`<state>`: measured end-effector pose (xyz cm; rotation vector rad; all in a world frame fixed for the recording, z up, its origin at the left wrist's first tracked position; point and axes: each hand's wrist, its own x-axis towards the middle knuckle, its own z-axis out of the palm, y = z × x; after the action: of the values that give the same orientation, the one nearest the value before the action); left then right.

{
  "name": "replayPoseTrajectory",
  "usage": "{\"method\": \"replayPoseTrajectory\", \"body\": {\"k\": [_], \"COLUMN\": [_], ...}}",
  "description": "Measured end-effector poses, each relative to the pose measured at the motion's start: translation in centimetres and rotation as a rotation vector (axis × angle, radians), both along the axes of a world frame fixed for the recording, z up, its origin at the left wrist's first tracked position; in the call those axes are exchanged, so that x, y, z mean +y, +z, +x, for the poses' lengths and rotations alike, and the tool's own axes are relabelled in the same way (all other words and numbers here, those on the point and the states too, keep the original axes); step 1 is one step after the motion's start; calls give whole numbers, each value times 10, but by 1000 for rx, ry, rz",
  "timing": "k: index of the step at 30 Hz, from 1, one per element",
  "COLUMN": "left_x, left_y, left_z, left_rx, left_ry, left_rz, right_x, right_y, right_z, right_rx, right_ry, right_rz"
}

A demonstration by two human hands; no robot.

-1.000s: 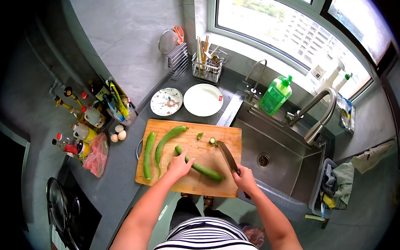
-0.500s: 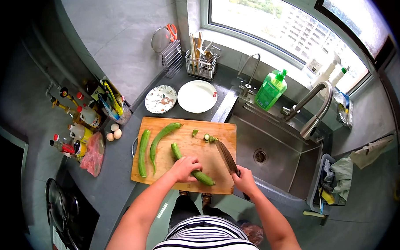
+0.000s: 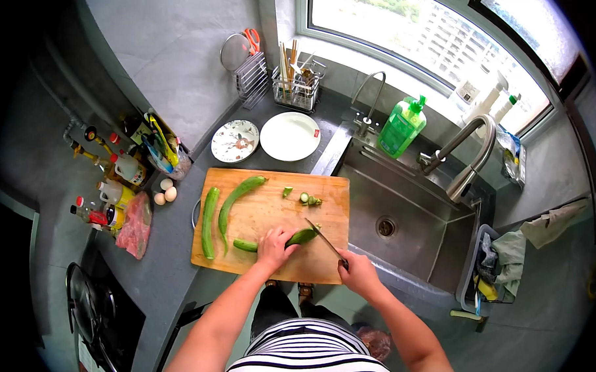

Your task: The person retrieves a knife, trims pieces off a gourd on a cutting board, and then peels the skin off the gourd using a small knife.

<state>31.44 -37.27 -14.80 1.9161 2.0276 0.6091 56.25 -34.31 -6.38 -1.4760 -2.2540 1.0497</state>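
A slender green gourd (image 3: 301,237) lies crosswise on the board (image 3: 331,207), a knife (image 3: 328,242) slanting at one end.

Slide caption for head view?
Left hand holding green vegetable on cutting board, right hand holding knife near the vegetable's end.

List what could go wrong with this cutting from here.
The knife could nick the left hand, which holds the green vegetable close to the blade. That rounded vegetable might roll mid-cut. A stray sweep could knock the loose cut pieces toward the sink.
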Motion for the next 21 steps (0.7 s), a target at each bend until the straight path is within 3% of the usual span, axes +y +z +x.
{"method": "replayPoseTrajectory", "body": {"k": [6, 13, 21], "left_x": [2, 0, -2], "left_y": [0, 0, -1], "left_z": [0, 6, 8], "left_rx": [-9, -6, -18], "left_ry": [17, 58, 60], "left_rz": [-37, -13, 30], "right_x": [-6, 3, 21], "right_y": [4, 12, -34], "right_z": [-7, -10, -18], "right_rx": [-80, -153, -190], "right_ry": [10, 34, 70], "right_rz": [131, 17, -15]}}
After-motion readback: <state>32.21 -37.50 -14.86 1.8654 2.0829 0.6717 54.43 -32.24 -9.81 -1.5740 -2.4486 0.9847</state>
